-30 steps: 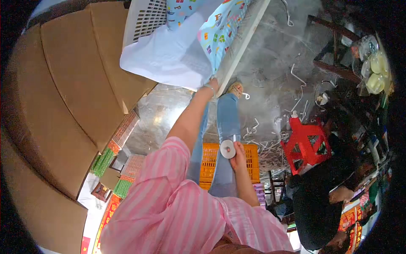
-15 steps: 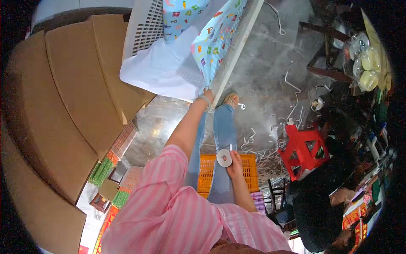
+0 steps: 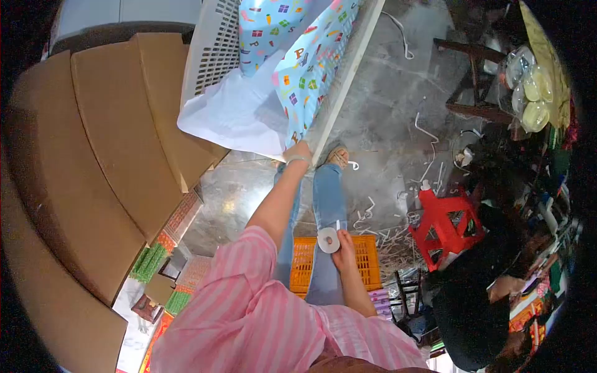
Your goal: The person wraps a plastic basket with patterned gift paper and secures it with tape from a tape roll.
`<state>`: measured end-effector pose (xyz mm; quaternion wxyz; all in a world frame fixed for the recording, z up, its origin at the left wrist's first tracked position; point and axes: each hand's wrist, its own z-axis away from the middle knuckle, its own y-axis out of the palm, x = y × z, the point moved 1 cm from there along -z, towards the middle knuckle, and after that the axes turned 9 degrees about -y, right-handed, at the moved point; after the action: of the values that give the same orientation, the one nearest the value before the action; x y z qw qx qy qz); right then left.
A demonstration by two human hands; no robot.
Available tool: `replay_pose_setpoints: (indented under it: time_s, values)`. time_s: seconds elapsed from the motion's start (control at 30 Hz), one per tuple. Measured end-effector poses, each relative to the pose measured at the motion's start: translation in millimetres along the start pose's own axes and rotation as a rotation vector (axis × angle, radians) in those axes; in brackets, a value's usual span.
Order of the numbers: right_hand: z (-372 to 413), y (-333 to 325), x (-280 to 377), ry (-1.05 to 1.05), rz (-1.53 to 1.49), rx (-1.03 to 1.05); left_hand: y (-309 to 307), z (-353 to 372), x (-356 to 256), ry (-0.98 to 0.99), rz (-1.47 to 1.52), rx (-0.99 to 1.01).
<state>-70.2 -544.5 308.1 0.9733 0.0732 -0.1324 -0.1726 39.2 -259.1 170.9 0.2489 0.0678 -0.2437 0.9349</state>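
My left hand [image 3: 298, 151] is closed on the near corner of a light-blue patterned sheet [image 3: 303, 84], at the end of a white slotted plastic crate [image 3: 214, 46]. The sheet has a plain white underside and drapes inside the crate and over its near end. In front of my thigh, my right hand [image 3: 345, 251] grips a roll of white tape [image 3: 328, 240], with a short loose end of the tape standing up from it. My left fingertips are partly hidden.
Large brown cardboard boxes [image 3: 106, 124] fill the left side. An orange crate [image 3: 368, 261] stands behind my legs. At right are a red plastic stool [image 3: 444, 227], a dark wooden stool [image 3: 476, 81] and bagged pale goods [image 3: 536, 93]. White strip scraps [image 3: 392, 239] litter the floor.
My left hand has shifted slightly toward me and left, drawing the sheet's corner with it; more of the patterned side shows. My right hand keeps the tape roll in nearly the same place.
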Motion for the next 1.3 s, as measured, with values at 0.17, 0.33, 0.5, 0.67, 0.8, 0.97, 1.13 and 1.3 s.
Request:
replay_pose_setpoints:
  time_s: [0.17, 0.33, 0.5, 0.67, 0.8, 0.97, 1.13, 1.3]
  values:
    - [-2, -2, -4, -0.007, -0.003, -0.006, -2, -9, 1, 0.064, -0.034, 0.032]
    - [-2, -2, -5, 0.004, -0.009, 0.015, 8, -27, 0, 0.026, -0.053, 0.161]
    - [-4, -7, -12, -0.007, 0.018, 0.01, -7, -50, 2, 0.184, -0.251, 0.438]
    - [0, -2, -10, 0.001, 0.0, -0.001, 16, -47, 1, 0.239, -0.248, 0.07]
    - [1, 0, -10, 0.014, -0.01, -0.031, 62, -93, 13, 0.354, -0.29, 0.011]
    - [-1, -3, -10, -0.015, -0.016, -0.005, 102, -129, 20, 0.614, -0.535, -0.102]
    - [-2, -5, -10, -0.031, -0.035, -0.031, 12, -38, 12, 0.478, -0.152, 0.037]
    - [1, 5, -4, -0.019, -0.01, -0.059, -15, -23, 25, 0.405, -0.015, 0.143]
